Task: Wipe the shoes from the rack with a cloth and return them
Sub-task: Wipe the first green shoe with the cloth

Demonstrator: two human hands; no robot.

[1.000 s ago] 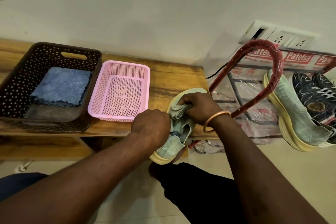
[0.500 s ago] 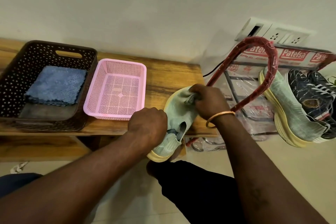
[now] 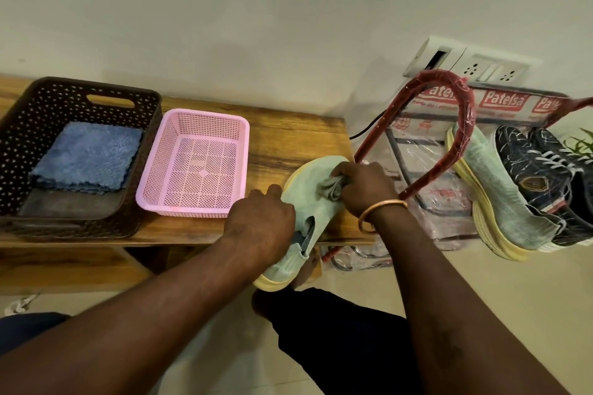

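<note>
At the front right corner of the wooden table [image 3: 288, 135], the left hand [image 3: 261, 221] grips the heel half of a pale green knit shoe with a yellow sole [image 3: 308, 189]. Its long axis runs away from the person, toe pointing toward the wall and slightly right. The right hand [image 3: 362, 187] clamps a bunched grey cloth [image 3: 332, 186] against the toe. The red tubular rack [image 3: 465, 125] stands just beyond, nearer that hand.

Head-worn camera looks forward and down, close over both forearms.

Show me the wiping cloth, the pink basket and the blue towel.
wiping cloth [image 3: 330, 189], head view, bunched grey folds.
pink basket [image 3: 205, 113], head view, far rim.
blue towel [image 3: 86, 155], head view, middle of top face.
</note>
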